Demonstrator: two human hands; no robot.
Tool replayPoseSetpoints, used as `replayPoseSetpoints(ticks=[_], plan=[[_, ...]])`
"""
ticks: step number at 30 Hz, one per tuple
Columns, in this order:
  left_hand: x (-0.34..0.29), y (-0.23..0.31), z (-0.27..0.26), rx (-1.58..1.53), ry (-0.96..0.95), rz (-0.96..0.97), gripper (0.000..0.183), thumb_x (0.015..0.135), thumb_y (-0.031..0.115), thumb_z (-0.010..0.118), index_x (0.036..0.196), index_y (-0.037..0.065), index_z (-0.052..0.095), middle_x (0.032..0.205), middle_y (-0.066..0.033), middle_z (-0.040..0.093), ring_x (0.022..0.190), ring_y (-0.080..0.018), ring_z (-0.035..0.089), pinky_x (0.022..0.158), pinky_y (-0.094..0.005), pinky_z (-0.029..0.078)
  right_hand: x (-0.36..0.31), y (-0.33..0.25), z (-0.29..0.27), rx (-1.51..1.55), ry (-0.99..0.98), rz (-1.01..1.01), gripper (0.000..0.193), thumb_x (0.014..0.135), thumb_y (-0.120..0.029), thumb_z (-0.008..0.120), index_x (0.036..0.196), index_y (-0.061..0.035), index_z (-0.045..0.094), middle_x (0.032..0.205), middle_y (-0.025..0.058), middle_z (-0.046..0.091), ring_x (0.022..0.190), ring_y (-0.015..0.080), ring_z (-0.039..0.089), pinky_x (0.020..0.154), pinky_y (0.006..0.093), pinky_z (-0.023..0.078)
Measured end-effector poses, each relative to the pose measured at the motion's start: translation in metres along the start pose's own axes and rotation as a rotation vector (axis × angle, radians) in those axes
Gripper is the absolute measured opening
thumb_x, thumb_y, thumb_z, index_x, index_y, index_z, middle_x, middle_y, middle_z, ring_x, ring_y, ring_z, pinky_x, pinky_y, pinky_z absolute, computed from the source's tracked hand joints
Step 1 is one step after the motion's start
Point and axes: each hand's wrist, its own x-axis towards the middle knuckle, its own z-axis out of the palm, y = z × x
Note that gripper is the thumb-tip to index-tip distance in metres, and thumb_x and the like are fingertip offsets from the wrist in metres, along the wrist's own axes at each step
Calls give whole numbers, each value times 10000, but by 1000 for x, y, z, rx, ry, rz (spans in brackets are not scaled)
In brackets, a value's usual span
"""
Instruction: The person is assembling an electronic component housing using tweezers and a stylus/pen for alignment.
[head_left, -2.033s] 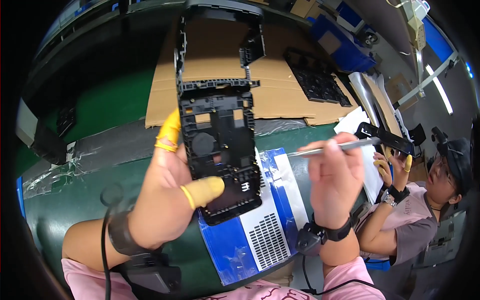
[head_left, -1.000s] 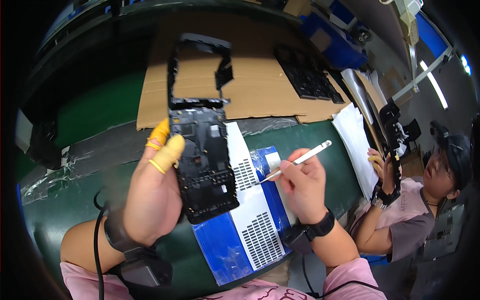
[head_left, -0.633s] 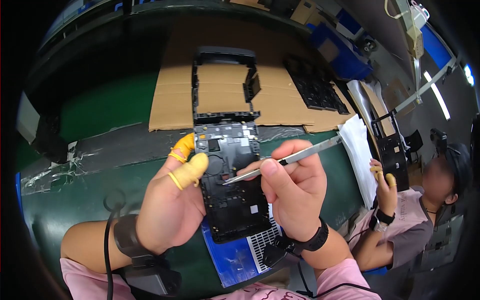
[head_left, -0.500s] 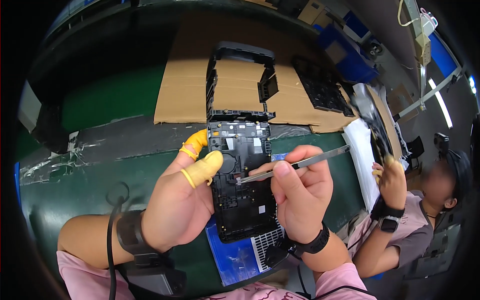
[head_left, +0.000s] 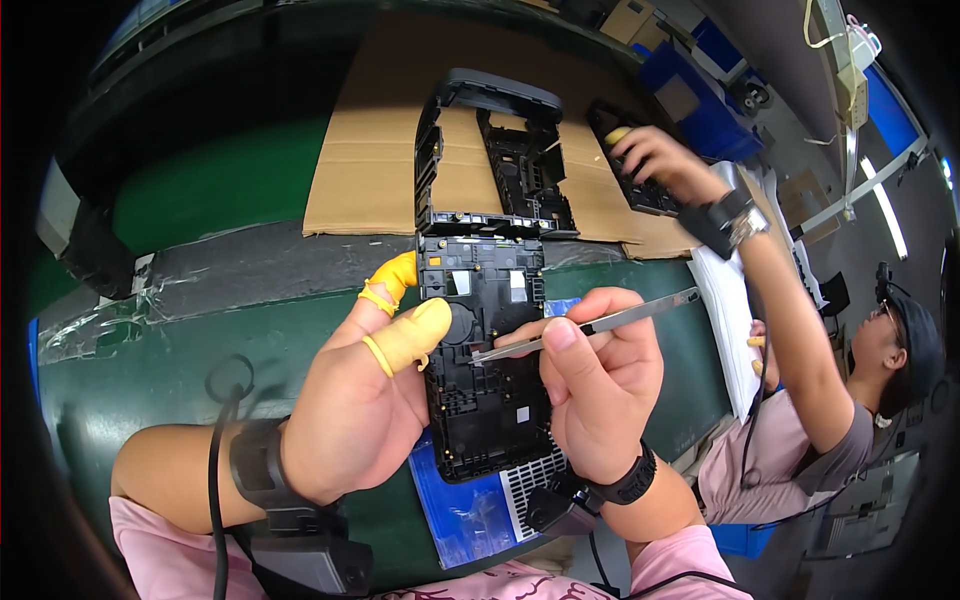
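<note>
My left hand (head_left: 365,400), with yellow finger cots on thumb and forefinger, grips the left edge of a black plastic housing (head_left: 480,430). The housing is long, with an open frame at its far end and a ribbed panel with small pale squares at the near end. Between thumb and fingers of my right hand (head_left: 605,390) are slim metal tweezers (head_left: 640,313), closed together. Their tip rests at or just above the panel's middle, left of my right hand. Whether a tiny piece sits in the tip is too small to tell.
Brown cardboard (head_left: 365,170) covers the far table. A second black part (head_left: 515,165) lies beyond my housing's frame. At right, a co-worker's hand (head_left: 665,165) reaches over a black panel (head_left: 640,190). White sheets (head_left: 722,330) lie nearby; a blue tray (head_left: 460,510) sits below the housing.
The co-worker's black part has left the right side, and that person's arm now stretches over the cardboard. Another black part now lies behind my housing's frame. My hands have barely moved.
</note>
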Motion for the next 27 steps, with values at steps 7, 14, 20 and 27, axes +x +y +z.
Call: replayPoseSetpoints(ticks=[7,14,20,27], plan=[[3,-3,2,6,0,-1,420,874,211,487,1238,62,339,1198,-109,466,1108,-228,476,933,-402,399,0,2,-9,13,-49,-20,195,849,26,523,993,-11,396,835,137,624,691,85,583,516,153,412],[2,-4,-1,58,9,-47,506,767,-14,513,1237,51,337,1188,-110,476,1090,-218,491,918,-353,411,-2,2,1,-42,41,-12,184,851,13,524,981,-19,396,773,136,614,563,64,526,448,165,362],[4,-4,-1,87,31,-10,577,696,-166,415,1232,18,303,1107,-132,528,1015,-207,540,854,-319,450,12,-5,-18,69,110,-74,143,856,-35,509,967,-37,420,789,197,618,435,67,406,410,167,320],[41,25,-26,214,-31,90,324,862,147,509,1153,19,444,1087,-91,555,972,-175,563,843,-331,471,31,-20,-55,140,223,-141,82,836,-65,530,895,-42,478,735,190,617,427,85,423,441,175,346]])
